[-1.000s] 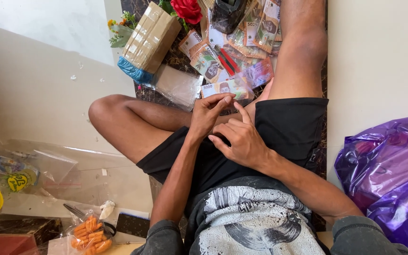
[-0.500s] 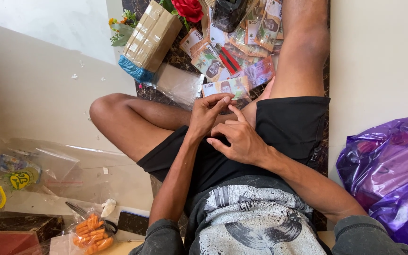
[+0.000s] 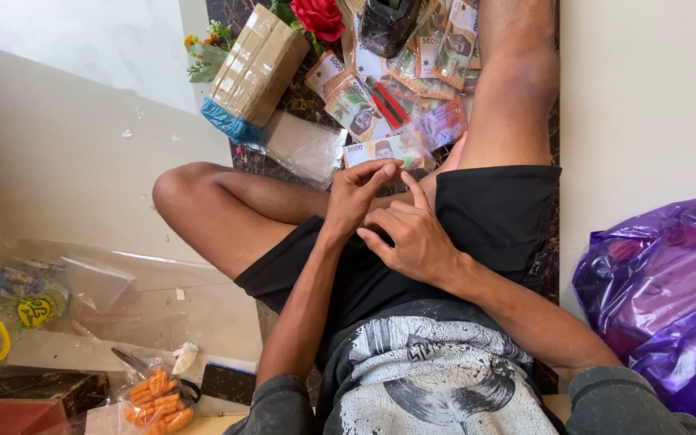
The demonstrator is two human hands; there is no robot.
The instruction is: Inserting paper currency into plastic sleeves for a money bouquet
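I sit on the floor with both hands meeting over my lap, above black shorts [image 3: 493, 217]. My left hand [image 3: 356, 197] has its fingertips pinched together right beside a banknote [image 3: 384, 149]; whether anything is between them is too small to tell. My right hand [image 3: 414, 238] touches the left one from the right, with the index finger raised, the thumb pointing left and nothing visible in it. My bent left leg [image 3: 219, 209] lies to the left and my right leg [image 3: 513, 89] stretches ahead.
Several banknotes [image 3: 412, 72], a red rose [image 3: 317, 16], a brown wrapped block [image 3: 258, 64] and a clear bag [image 3: 304, 149] lie ahead on dark marble. A purple plastic bag [image 3: 662, 298] sits right. Clear plastic sheets [image 3: 98, 290] and a bag of orange pieces [image 3: 159, 399] lie left.
The hands stay together over my lap; only the fingers shift slightly. The view has drifted a little.
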